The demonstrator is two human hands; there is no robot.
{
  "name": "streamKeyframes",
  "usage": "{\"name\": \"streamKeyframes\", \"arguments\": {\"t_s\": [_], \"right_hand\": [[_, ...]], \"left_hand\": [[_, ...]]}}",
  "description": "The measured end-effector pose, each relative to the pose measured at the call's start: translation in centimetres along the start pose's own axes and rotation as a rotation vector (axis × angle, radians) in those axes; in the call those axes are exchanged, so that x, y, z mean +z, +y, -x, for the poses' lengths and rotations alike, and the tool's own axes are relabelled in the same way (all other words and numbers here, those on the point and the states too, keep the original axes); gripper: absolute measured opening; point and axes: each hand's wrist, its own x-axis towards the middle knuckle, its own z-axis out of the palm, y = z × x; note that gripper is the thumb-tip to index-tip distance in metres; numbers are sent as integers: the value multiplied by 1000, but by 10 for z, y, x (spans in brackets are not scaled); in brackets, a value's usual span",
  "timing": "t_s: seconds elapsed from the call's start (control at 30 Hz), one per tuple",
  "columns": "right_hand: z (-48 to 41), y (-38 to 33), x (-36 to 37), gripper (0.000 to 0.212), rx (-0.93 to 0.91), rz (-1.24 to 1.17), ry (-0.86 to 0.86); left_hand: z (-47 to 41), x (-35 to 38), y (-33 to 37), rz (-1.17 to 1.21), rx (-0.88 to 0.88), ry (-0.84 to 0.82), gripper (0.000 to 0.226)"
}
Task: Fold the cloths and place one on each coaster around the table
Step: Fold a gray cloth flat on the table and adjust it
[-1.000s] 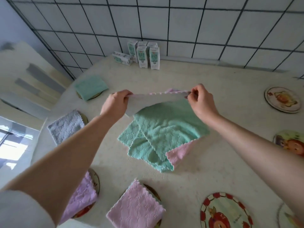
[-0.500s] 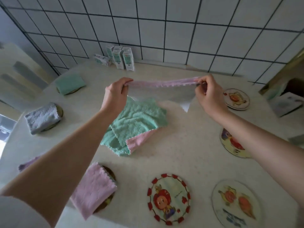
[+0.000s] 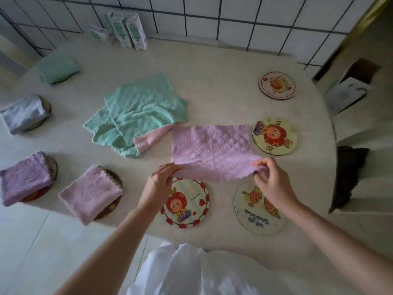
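Item: lilac cloth point(image 3: 212, 150), spread on the counter point(image 3: 212, 77) just right of the unfolded pile point(image 3: 138, 111), its near edge lifted. The left hand point(image 3: 160, 177) pinches the near-left corner and the right hand point(image 3: 272, 179) pinches the near-right corner, fingers curled. Step judged: first fold. Method: carry both corners level to the far edge, match the scalloped hems, and press the crease flat before halving again. Four bare coasters point(image 3: 277, 85) lie right of the pile; four folded cloths point(image 3: 89, 192) sit on coasters left of it.

A pink cloth point(image 3: 210, 150) lies spread mid-table, near edge lifted; green cloths point(image 3: 140, 111) piled left; folded cloths point(image 3: 89, 194) cover left coasters point(image 3: 116, 179).
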Motion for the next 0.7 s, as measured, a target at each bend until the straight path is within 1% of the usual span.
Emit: {"name": "streamKeyframes", "arguments": {"t_s": [0.1, 0.23, 0.33, 0.47, 0.57, 0.63, 0.67, 0.7], "right_hand": [[32, 21, 10, 38, 29, 76, -52], [65, 41, 22, 48, 83, 132, -39], [85, 47, 25, 47, 76, 151, -78], [98, 57, 25, 49, 41, 154, -84], [96, 63, 25, 50, 42, 194, -90], [94, 63, 25, 49, 45, 218, -101], [92, 61, 24, 47, 40, 222, -96], [89, 58, 23, 45, 48, 215, -78]], "left_hand": [[31, 11, -8, -5, -25, -83, 38], [59, 15, -9, -2, -30, -136, 41], [74, 15, -16, -3, -49, -165, 43], [85, 15, -27, -6, -16, -264, 48], [83, 13, -33, -59, 31, -331, 42], [78, 12, -33, -69, 54, -345, 38], [76, 12, -32, -55, 29, -351, 37], [71, 11, -30, -27, -35, -345, 38]]}}
